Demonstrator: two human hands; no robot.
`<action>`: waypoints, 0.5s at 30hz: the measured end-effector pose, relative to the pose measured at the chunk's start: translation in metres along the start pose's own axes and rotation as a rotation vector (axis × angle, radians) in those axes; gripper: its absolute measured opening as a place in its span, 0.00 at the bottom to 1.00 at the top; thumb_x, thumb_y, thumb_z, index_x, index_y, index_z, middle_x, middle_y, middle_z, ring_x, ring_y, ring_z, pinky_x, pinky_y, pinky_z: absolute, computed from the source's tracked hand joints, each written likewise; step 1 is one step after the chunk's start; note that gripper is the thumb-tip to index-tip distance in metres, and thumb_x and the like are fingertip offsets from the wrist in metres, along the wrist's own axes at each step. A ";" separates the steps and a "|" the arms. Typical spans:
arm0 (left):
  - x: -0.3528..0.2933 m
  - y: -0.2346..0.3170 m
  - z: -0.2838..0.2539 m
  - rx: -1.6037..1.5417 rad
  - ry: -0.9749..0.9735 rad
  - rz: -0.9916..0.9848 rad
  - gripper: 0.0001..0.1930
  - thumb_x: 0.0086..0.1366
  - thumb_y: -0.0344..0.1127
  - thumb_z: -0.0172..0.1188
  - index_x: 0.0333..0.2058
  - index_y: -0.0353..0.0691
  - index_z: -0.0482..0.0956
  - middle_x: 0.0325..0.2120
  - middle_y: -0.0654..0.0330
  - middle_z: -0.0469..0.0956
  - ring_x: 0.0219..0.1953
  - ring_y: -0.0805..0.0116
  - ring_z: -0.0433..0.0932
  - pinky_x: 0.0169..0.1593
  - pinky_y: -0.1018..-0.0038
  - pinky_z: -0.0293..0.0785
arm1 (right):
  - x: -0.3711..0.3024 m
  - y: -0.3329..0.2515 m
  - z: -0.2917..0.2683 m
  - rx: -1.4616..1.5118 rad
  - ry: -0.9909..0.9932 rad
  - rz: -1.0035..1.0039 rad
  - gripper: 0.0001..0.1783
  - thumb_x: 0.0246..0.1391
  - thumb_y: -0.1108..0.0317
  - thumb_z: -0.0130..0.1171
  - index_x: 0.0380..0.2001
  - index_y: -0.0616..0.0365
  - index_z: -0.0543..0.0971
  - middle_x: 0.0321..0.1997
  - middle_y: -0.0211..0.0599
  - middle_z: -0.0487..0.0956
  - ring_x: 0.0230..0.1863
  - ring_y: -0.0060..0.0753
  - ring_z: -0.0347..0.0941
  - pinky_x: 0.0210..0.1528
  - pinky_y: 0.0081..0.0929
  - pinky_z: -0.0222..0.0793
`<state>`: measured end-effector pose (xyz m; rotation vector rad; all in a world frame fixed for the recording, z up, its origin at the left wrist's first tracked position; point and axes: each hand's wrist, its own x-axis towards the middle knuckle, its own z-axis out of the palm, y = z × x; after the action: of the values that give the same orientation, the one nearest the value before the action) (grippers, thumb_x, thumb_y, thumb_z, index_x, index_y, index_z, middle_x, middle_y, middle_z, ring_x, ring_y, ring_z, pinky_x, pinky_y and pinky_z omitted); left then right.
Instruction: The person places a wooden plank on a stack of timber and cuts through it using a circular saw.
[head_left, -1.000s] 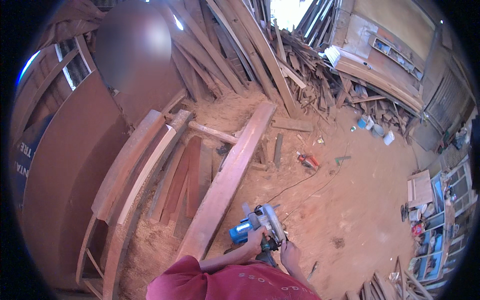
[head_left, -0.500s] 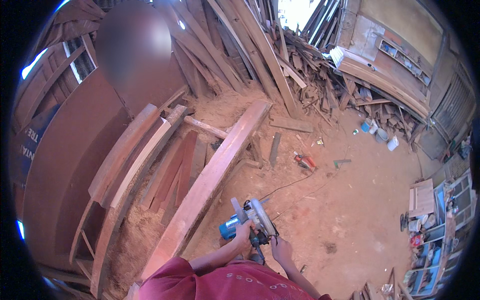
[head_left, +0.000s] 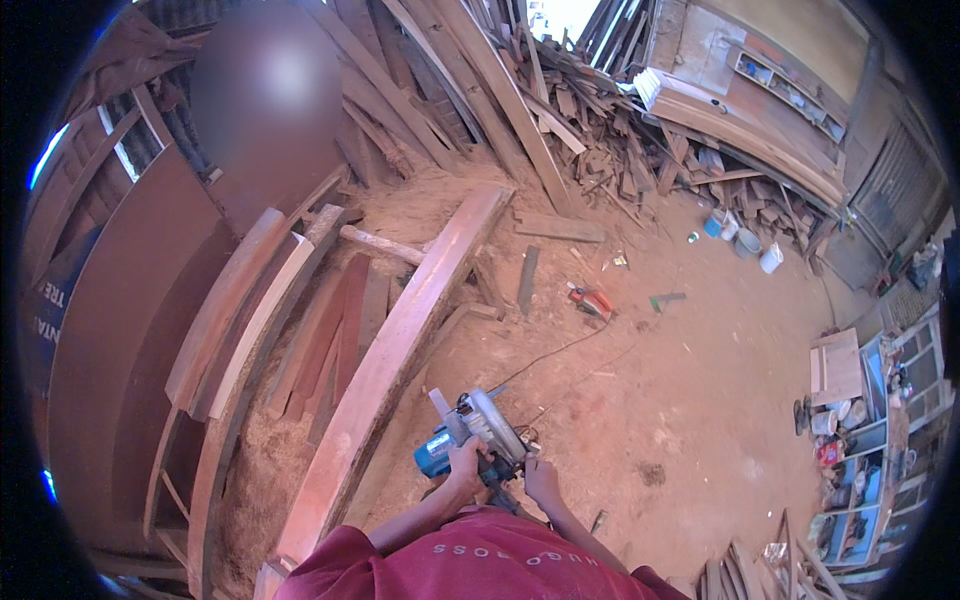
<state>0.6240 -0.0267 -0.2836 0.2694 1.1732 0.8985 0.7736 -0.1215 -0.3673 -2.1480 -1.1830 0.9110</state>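
A circular saw (head_left: pixel 490 420) with a blue motor housing and a grey metal guard is held up in front of my body. My left hand (head_left: pixel 467 464) is wrapped round its handle. At the saw's right lower edge, my right hand (head_left: pixel 541 478) has its fingers closed; what they pinch there is too small to make out. To the left of the saw runs a long reddish plank (head_left: pixel 400 350), its near end close to my left sleeve. The blade is hidden by the guard.
Several boards (head_left: pixel 330 330) lie in sawdust beyond the plank. An orange power tool (head_left: pixel 592 302) with a cord lies on the dirt floor, near a green-handled piece (head_left: pixel 667 300). Scrap wood (head_left: pixel 600 150) is heaped at the back. Buckets (head_left: pixel 747 243) stand at right; a shelf (head_left: pixel 868 470) lies farther down.
The view has shifted slightly, so the surroundings appear a little more to the left. Both hands stay at the saw, which shows slightly more to the left.
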 end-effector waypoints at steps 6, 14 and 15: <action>0.012 -0.007 -0.009 -0.074 0.010 -0.027 0.05 0.54 0.28 0.58 0.21 0.41 0.72 0.18 0.61 0.70 0.18 0.65 0.70 0.27 0.67 0.72 | 0.002 -0.022 -0.026 1.098 -0.391 0.665 0.22 0.70 0.49 0.46 0.33 0.55 0.75 0.20 0.35 0.74 0.17 0.35 0.71 0.16 0.31 0.60; 0.010 0.001 0.009 -0.028 0.064 0.006 0.06 0.55 0.29 0.57 0.21 0.42 0.71 0.18 0.60 0.70 0.19 0.64 0.72 0.30 0.66 0.73 | -0.018 -0.051 -0.067 -0.299 0.228 -0.465 0.21 0.66 0.49 0.55 0.34 0.59 0.74 0.32 0.47 0.79 0.27 0.50 0.80 0.26 0.45 0.76; 0.009 0.001 0.010 -0.007 0.094 -0.009 0.05 0.55 0.29 0.57 0.22 0.42 0.71 0.18 0.60 0.70 0.20 0.63 0.72 0.30 0.66 0.73 | -0.017 -0.048 -0.066 -0.303 0.217 -0.459 0.21 0.66 0.49 0.55 0.34 0.59 0.74 0.32 0.47 0.79 0.27 0.50 0.80 0.26 0.45 0.76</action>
<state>0.6330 -0.0168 -0.2848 0.2178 1.2568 0.9151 0.7920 -0.1204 -0.2860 -1.9966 -1.6842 0.3067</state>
